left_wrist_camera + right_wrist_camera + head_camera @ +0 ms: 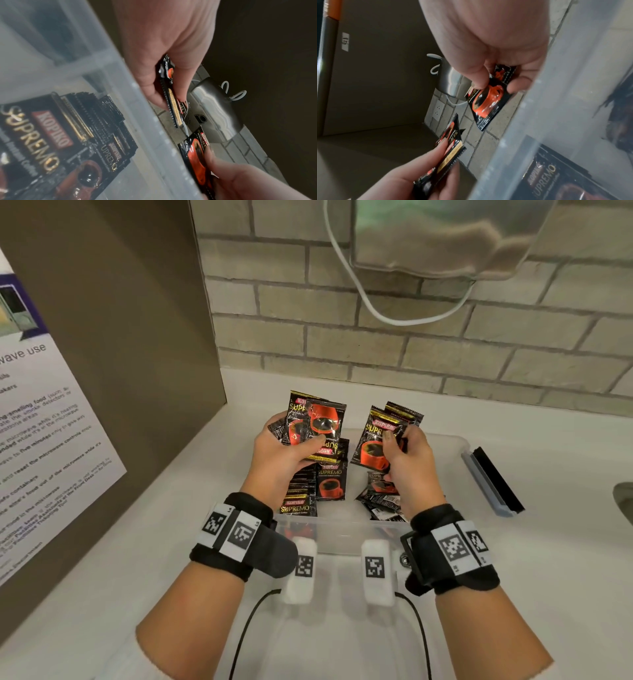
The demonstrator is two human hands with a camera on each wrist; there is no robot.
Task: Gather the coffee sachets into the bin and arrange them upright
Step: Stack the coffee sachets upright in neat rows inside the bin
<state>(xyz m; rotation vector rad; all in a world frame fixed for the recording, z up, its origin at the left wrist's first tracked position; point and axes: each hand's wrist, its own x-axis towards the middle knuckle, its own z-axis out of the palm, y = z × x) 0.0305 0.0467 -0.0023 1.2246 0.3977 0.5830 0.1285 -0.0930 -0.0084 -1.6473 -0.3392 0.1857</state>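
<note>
Over a clear plastic bin [448, 441] on the white counter, both hands hold black-and-red coffee sachets. My left hand [301, 438] grips a small stack of sachets [320, 419], thumb on the front; the left wrist view shows this stack [172, 97] edge-on between my fingers. My right hand [397, 444] pinches two or three sachets [375, 440] by their lower part, and one of them [488, 102] shows in the right wrist view. More sachets [330, 484] stand or lean in the bin at left. Others [382, 494] lie flat at right.
A brown cabinet side with a paper notice [44, 440] stands close on the left. A brick wall [411, 354] runs behind, with a metal appliance [445, 237] and its white cable [373, 306] above. A blue-black bar [493, 482] lies right of the bin. A sink edge [625, 501] shows far right.
</note>
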